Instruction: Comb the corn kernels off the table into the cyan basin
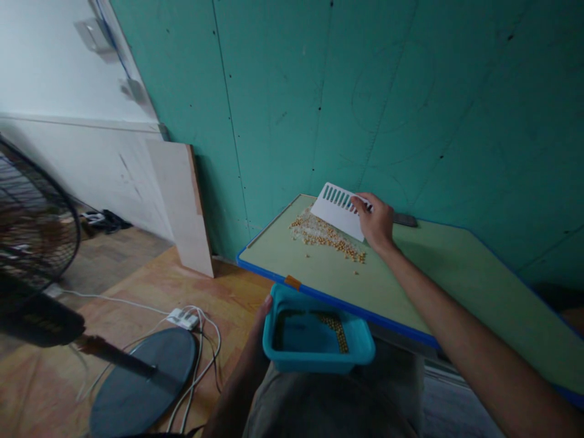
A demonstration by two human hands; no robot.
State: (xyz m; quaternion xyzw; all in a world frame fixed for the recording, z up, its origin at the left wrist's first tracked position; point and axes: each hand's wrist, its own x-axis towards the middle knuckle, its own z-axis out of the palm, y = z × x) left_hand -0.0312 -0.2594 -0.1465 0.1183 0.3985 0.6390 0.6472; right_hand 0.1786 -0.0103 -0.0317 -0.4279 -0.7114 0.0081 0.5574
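Observation:
My right hand (376,220) grips a white plastic scraper (336,216) by its right end, thumb over the row of slots. The scraper stands tilted on its lower edge, along the back of a spread of small yellow grains (344,246) mixed with whitish, translucent bits. My left hand (263,325) holds the left rim of a blue plastic tub (314,364) below the front edge of the table, over my lap. More yellow grains (339,333) lie at the right side inside the tub. Most of my left fingers are hidden by the tub.
The pale green table (456,267) has a blue edge with an orange clip-like piece (292,281). A dark flat object (406,219) lies behind my right hand. At left stand a fan (41,243), a power strip (183,318) with loose cables, and a leaning board (180,204).

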